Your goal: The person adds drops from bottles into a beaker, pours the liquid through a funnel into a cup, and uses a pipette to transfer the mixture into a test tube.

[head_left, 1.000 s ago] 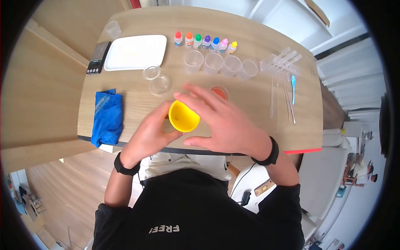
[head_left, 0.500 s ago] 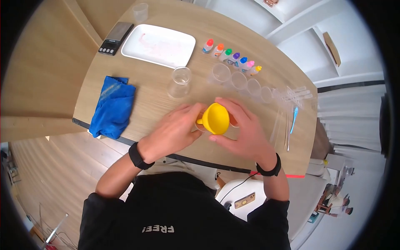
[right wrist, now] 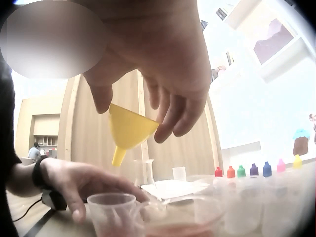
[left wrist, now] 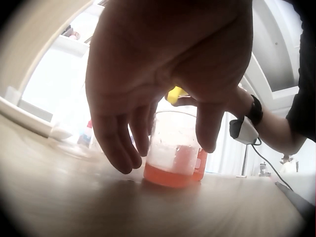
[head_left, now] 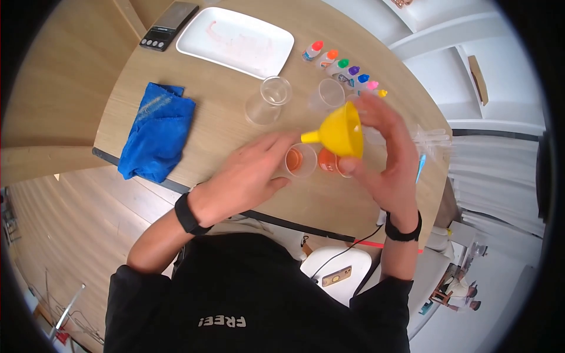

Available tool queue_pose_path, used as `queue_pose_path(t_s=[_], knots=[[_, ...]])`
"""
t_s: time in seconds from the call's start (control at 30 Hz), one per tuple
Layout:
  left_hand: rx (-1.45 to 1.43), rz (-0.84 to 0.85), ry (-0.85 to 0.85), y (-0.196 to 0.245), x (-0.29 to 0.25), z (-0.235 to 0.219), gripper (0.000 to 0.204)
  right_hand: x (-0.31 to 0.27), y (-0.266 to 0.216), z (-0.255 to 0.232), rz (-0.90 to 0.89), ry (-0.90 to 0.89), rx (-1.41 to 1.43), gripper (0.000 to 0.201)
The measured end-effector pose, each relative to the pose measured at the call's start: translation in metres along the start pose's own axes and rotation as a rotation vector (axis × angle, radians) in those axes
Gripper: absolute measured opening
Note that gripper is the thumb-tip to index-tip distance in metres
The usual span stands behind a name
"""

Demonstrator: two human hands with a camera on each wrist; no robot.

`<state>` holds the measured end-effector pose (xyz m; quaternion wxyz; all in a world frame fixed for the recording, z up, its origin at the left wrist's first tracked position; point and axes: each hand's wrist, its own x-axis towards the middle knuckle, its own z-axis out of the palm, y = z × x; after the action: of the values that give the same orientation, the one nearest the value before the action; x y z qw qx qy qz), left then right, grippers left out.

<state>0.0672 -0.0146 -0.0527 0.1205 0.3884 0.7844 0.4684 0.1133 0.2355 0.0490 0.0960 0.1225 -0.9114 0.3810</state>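
Note:
My right hand (head_left: 385, 153) holds a yellow funnel (head_left: 342, 132) by its wide rim, thumb on one side and fingers on the other. The funnel is raised over the table and tilted; its spout points left and down. Below it stand two clear plastic cups side by side, a left cup (head_left: 301, 160) and a right cup (head_left: 328, 160), both with orange-red liquid. My left hand (head_left: 244, 173) is beside the left cup, fingers loosely extended. In the left wrist view, its fingers and thumb hang on either side of the cup (left wrist: 170, 148).
Clear stacked cups (head_left: 268, 103) stand behind my left hand. Further back are a white tray (head_left: 235, 44), a digital scale (head_left: 168, 26) and several dye bottles (head_left: 344, 65) with coloured caps. A blue cloth (head_left: 158, 132) lies left; plastic droppers (head_left: 432, 138) and a blue-handled tool (head_left: 421, 167) lie right.
Both hands were at the funnel a second ago. The right hand has carried it rightward and tipped it, and the left hand is now beside the cup. The head view has shifted.

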Motion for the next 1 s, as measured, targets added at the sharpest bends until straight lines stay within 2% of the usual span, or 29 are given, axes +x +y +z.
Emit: queue_pose_path(t_s=[0.07,0.13,0.2,0.33,0.43,0.53,0.63,0.73,0.83,0.93,1.0], knots=[[0.008,-0.001,0.011,0.005,-0.007,-0.015,0.073,0.015,-0.005,0.000,0.031,0.049,0.050,0.082],[0.019,-0.059,0.039,0.003,-0.013,-0.025,0.066,0.033,-0.016,0.003,0.041,0.052,0.052,0.085],[0.032,-0.122,0.081,0.001,-0.017,-0.036,0.054,0.050,-0.015,0.009,-0.002,0.042,0.002,0.083],[0.036,-0.280,0.142,-0.002,-0.008,-0.055,0.045,0.069,-0.014,0.024,-0.064,-0.016,-0.141,0.080],[0.122,-0.278,0.191,-0.006,-0.001,-0.058,0.052,0.075,-0.011,0.035,-0.119,-0.121,-0.268,0.080],[0.109,-0.173,0.254,-0.010,0.013,-0.053,0.061,0.072,-0.006,0.045,-0.103,-0.174,-0.222,0.080],[0.105,-0.083,0.234,-0.013,0.029,-0.051,0.065,0.068,0.000,0.049,-0.239,-0.063,-0.240,0.069],[0.077,-0.087,0.193,-0.017,0.039,-0.052,0.057,0.055,-0.008,0.034,-0.224,-0.019,-0.327,0.069],[0.091,-0.056,0.212,-0.022,0.041,-0.048,0.053,0.027,-0.022,0.018,-0.100,-0.196,-0.423,0.066],[0.030,-0.062,0.212,-0.023,0.040,-0.047,0.050,0.002,-0.017,0.032,-0.202,-0.261,-0.499,0.063],[0.048,-0.064,0.212,-0.023,0.039,-0.045,0.049,-0.009,-0.012,0.041,-0.186,-0.248,-0.478,0.063]])
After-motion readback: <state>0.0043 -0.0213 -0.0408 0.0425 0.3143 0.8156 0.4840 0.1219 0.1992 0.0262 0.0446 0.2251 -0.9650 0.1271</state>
